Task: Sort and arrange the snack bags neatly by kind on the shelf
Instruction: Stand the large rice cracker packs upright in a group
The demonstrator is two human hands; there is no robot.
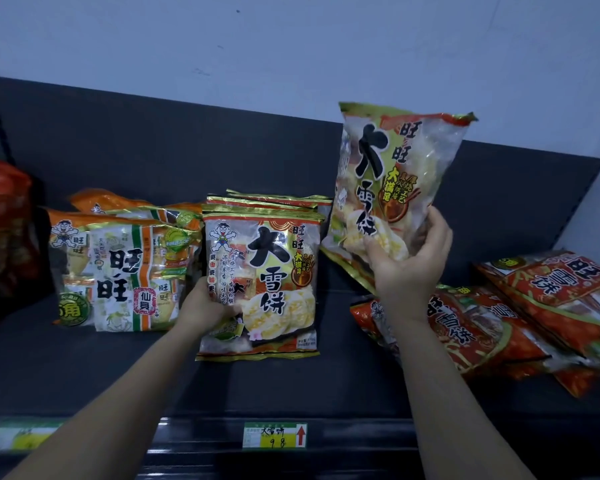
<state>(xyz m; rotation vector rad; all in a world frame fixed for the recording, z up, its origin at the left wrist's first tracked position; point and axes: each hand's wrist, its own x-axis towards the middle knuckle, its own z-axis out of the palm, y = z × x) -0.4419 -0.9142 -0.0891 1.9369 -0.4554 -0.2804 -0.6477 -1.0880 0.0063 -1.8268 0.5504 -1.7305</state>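
Snack bag (397, 174) in right grip (409, 268)

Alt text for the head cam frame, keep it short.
A person's right hand holds a gold-edged snack bag lifted above a dark shelf, while the left hand grips the front bag of an upright row of the same kind. Orange-and-green bags stand to the left; red bags lie slumped to the right.

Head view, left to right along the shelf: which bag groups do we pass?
Far-left red bag → orange-and-green bags → upright gold-trimmed stack, gripped by the left hand → raised gold-trimmed bag in the right hand → heap of red bags.
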